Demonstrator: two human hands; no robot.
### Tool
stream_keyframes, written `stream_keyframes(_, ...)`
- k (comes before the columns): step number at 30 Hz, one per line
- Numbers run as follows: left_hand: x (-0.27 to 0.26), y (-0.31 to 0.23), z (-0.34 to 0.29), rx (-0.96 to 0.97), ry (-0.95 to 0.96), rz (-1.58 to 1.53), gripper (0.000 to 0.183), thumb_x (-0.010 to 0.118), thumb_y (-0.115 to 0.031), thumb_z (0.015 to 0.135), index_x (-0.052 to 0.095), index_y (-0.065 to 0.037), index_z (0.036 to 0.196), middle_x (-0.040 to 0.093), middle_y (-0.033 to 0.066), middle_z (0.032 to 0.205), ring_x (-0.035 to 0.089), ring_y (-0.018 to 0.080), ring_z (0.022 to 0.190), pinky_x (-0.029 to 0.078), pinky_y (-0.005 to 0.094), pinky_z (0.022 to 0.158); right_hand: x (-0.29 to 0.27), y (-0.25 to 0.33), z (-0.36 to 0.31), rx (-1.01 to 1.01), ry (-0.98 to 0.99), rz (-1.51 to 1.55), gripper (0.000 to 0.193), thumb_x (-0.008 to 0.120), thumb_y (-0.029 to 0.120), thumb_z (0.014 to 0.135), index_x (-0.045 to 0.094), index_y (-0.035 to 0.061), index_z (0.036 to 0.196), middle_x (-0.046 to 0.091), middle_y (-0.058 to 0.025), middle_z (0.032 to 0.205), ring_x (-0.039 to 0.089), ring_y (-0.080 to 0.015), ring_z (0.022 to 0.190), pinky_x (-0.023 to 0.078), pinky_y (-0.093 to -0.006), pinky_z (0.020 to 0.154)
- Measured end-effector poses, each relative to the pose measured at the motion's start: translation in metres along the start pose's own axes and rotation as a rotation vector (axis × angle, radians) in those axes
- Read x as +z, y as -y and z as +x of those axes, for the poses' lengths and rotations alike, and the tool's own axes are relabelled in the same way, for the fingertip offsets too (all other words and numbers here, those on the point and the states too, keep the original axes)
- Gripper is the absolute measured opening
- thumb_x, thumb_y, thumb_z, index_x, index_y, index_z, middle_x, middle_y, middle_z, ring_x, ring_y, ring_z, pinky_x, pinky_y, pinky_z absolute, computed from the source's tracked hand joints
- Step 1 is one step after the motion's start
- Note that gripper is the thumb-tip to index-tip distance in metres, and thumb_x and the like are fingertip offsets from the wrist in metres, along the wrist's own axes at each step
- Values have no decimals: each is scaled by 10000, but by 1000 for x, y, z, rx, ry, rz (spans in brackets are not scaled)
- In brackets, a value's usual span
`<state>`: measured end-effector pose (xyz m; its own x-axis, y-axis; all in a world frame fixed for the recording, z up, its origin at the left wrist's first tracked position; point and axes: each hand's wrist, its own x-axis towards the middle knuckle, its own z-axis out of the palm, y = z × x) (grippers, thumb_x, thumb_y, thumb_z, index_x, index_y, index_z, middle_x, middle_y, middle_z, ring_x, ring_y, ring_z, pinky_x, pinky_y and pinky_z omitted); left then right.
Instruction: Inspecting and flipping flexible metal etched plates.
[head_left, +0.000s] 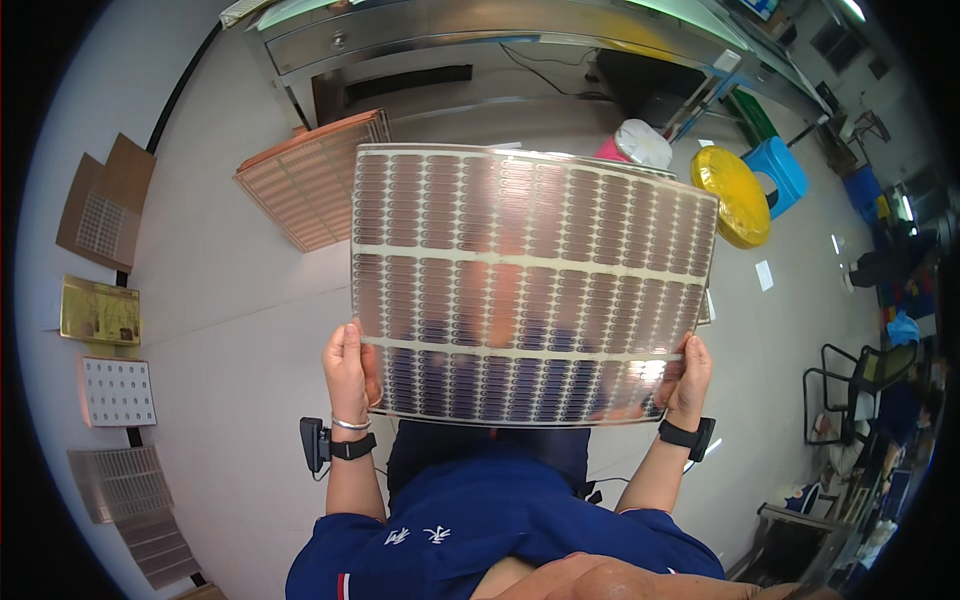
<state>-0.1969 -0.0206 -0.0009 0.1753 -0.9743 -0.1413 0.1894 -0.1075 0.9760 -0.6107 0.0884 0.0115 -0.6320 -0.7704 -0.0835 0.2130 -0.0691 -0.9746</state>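
Note:
A large shiny, see-through-looking sheet covered with rows of small oblong shapes and crossed by pale bands is held up in front of my body. My left hand grips its lower left edge, thumb on the near face and fingers partly behind. At the lower right edge, my right hand closes on it the same way. The sheet reflects light and partly mirrors orange and dark blue tones. Behind its right side, the edge of another panel shows; most of that panel is hidden.
Copper-coloured panels lean together beyond the sheet, below a metal workbench. A yellow round stool, a blue bin and a white-topped container stand right. Several panels, one gold, line the left wall. A black chair stands far right.

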Motion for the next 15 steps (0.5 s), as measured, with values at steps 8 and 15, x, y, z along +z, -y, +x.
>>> stream_keyframes(8,-13,8,6,9,6,63,308,456,-270,940,484,-89,692,457,-62,667,392,20,626,334,166,567,10,15,-7,-55,-30,-50,211,535,217,902,548,46,778,485,24,709,452,-44,619,379,-168,520)
stream_keyframes(15,-13,-7,12,61,39,48,201,444,-231,944,528,-60,881,540,-13,725,490,49,641,420,197,616,2,9,-3,-41,58,62,146,526,176,906,556,37,939,509,22,756,474,-56,697,397,-180,632)
